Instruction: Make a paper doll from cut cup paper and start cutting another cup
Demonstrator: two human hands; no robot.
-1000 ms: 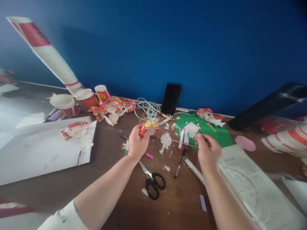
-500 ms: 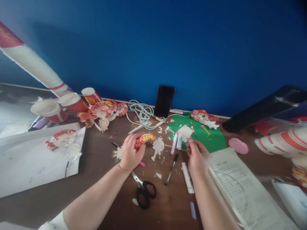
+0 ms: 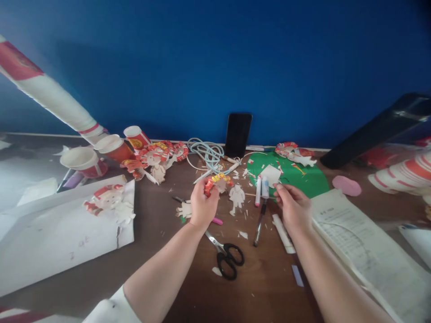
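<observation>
My left hand is closed on a curved red-and-yellow paper cutout with a pale lower part. Beside it on the desk lies a white figure-shaped paper cutout. Another pale cutout sits partly behind my left wrist. Fingertips pinched together, my right hand hovers at the edge of a green sheet; anything between them is too small to make out. Close to those fingers are a white paper piece, a pink-ended marker and a small white-and-blue tube.
Black-handled scissors and a black pen lie nearer me. A phone leans on the blue wall beside a coiled cable. Paper cups stand left; a printed sheet and a dark cylinder are right.
The view has shifted, so the desk items appear further right. My left hand has turned the red-and-yellow cutout, showing more of its arch. My right hand stays pinched near the white paper.
</observation>
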